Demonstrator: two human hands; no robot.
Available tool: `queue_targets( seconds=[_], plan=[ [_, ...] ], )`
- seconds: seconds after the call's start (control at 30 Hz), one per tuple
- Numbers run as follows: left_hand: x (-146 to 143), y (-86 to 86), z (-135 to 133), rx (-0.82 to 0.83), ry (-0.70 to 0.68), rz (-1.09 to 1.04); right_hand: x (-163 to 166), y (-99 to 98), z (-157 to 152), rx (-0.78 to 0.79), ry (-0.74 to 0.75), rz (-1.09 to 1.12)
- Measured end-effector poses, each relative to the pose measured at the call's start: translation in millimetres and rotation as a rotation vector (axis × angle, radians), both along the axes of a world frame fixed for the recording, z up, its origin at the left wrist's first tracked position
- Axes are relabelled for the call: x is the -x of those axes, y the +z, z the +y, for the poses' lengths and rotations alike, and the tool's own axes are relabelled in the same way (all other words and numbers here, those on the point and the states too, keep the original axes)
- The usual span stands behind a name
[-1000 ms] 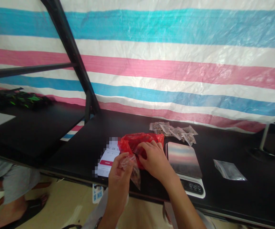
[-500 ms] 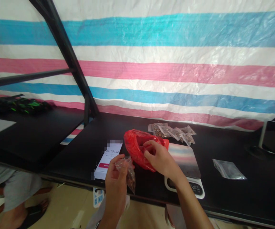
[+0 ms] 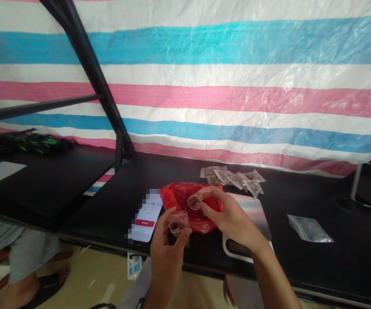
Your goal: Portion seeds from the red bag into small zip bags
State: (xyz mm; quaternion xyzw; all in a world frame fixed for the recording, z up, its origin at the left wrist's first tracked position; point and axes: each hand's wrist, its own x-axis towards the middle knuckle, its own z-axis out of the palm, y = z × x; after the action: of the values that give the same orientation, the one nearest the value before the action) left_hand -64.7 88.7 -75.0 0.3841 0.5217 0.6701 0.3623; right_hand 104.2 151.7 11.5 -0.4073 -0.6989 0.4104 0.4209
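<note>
At the near edge of a black table (image 3: 108, 197), a small clear bag (image 3: 179, 224) is held by the left hand (image 3: 166, 255), pinched between thumb and fingers at its top, and its round mouth is spread open and turned upward. By the right hand (image 3: 230, 214), a small clear cup (image 3: 194, 201) is gripped between thumb and fingertips; it is tilted, and its rim is turned toward the left hand's side. The two hands are kept apart, with only a short gap left between cup and bag mouth. Beneath the cup, a crumpled red plastic bag (image 3: 170, 196) is laid open on the table, and dark brown bits can be seen inside it; whether it is touched by the cup cannot be told. Beside it on the right, a white scale (image 3: 254, 210) with a metal plate is placed, its front partly covered by the right forearm. Behind the scale, several filled clear bags (image 3: 238, 180) are heaped together. Farther right, a flat clear bag (image 3: 310, 228) is laid well apart from the hands. On the left of the red bag, a phone (image 3: 144, 225) is set down with a timer displayed. The background is filled by a striped sheet (image 3: 211, 47), crossed by a black frame (image 3: 91, 71).
</note>
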Motion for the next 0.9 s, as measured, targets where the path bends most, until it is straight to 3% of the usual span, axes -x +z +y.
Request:
queue_targets(
  seconds=[0.07,0.17,0.37,0.6,0.7,0.8,0.9],
  plan=[
    [-2.1,-4.2,2.0,0.031,-0.019,0.014,0.2,12.1,-7.7,-0.03,0.071,0.048],
    [-4.8,-7.7,4.2,0.032,-0.031,0.03,2.6,20.9,-18.1,-0.109,0.046,-0.027],
    [-7.0,-2.7,3.8,0.053,-0.067,0.04,7.0,18.9,-26.5,-0.266,-0.012,-0.334],
    [-7.1,0.8,3.8,0.051,-0.041,0.026,8.2,20.9,-25.0,-0.309,0.013,-0.433],
    [-4.9,-1.5,3.7,0.066,-0.045,0.054,6.6,18.5,-20.5,-0.352,-0.043,-0.425],
    [-7.9,-2.8,-2.9,0.077,-0.002,0.103,2.9,12.6,-12.2,-0.328,-0.16,-0.532],
    [-22.8,-2.1,-19.2,0.108,0.057,0.148,-0.8,3.3,-1.9,-0.219,-0.165,-0.758]
  ],
)
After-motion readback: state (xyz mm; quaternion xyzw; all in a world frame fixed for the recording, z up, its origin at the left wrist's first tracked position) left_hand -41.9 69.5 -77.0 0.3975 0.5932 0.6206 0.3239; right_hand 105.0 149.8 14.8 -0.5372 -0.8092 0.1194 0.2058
